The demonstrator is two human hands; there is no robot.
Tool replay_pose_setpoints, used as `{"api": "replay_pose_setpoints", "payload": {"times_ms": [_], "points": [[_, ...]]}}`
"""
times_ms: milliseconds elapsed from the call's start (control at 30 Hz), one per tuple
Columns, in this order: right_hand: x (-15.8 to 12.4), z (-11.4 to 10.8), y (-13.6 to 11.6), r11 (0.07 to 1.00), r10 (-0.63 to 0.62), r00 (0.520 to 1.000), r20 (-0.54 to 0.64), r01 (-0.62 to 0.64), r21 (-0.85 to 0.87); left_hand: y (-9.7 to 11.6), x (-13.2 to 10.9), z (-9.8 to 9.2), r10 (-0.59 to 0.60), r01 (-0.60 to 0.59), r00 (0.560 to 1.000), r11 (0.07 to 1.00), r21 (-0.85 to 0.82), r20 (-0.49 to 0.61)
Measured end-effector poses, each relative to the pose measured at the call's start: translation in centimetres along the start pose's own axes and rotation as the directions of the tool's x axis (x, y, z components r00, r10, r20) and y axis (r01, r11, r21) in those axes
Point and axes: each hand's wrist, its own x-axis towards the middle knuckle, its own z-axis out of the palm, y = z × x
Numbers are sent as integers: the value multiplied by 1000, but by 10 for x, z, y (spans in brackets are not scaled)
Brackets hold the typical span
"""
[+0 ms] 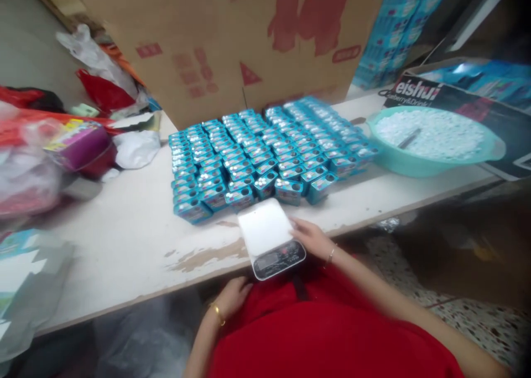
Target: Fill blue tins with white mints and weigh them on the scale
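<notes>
The right hand (313,238) grips the right edge of a white digital scale (266,231); the left hand (233,298) hangs low by the red garment (323,334), fingers loosely bent, and I cannot tell whether it holds anything. The scale lies ahead of the body at the table's front edge, its long axis running away from the person with a slight lean to the left, dark display end nearest. The right hand is plainly the nearer, touching it; the left is apart, below and to its left. Just beyond stand rows of blue boxes (269,185) on the white table (120,245). Right of them sits a green basin (427,167) of pale pieces; behind, a large carton (207,40).
</notes>
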Motion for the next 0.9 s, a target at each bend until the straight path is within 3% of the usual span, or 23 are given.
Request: {"api": "replay_pose_setpoints", "payload": {"times_ms": [100, 167, 300, 400, 467, 533, 600, 667, 700, 767, 833, 900], "points": [[-2, 11, -1, 1000, 7, 1000, -3, -7, -4, 10, -25, -21, 94, -110, 991, 980, 168, 100], [-5, 23, -3, 999, 3, 1000, 23, -4, 32, 18, -40, -32, 92, -111, 991, 968, 225, 94], [-12, 37, -14, 996, -83, 993, 88, 84, -10, 27, -57, -45, 64, -51, 997, 964, 262, -43], [-20, 38, -23, 974, -143, 978, 153, 166, -153, 31, -53, -53, 87, -37, 969, 976, 213, -233], [-28, 39, -28, 946, -85, 974, 209, 145, -290, 40, -39, -61, 198, -107, 890, 966, 235, -410], [-34, 42, -33, 895, -5, 968, 253, 117, -430, 58, -19, -72, 409, -220, 746, 896, 385, -525], [-36, 46, -38, 842, 30, 960, 278, 125, -524, 83, 7, -85, 634, -293, 606, 740, 605, -481], [-36, 49, -40, 808, 25, 956, 293, 153, -570, 108, 32, -98, 767, -290, 551, 545, 787, -328], [-35, 50, -41, 798, 20, 955, 296, 164, -580, 119, 43, -103, 788, -266, 562, 460, 847, -252], [-33, 50, -39, 788, 2, 958, 288, 176, -589, 136, 62, -111, 767, -209, 626, 337, 918, -139], [-34, 48, -35, 785, -42, 963, 265, 195, -588, 145, 74, -115, 725, -181, 686, 255, 950, -64], [-36, 45, -30, 780, -94, 967, 238, 220, -585, 147, 80, -117, 707, -189, 707, 212, 959, -17]]}}
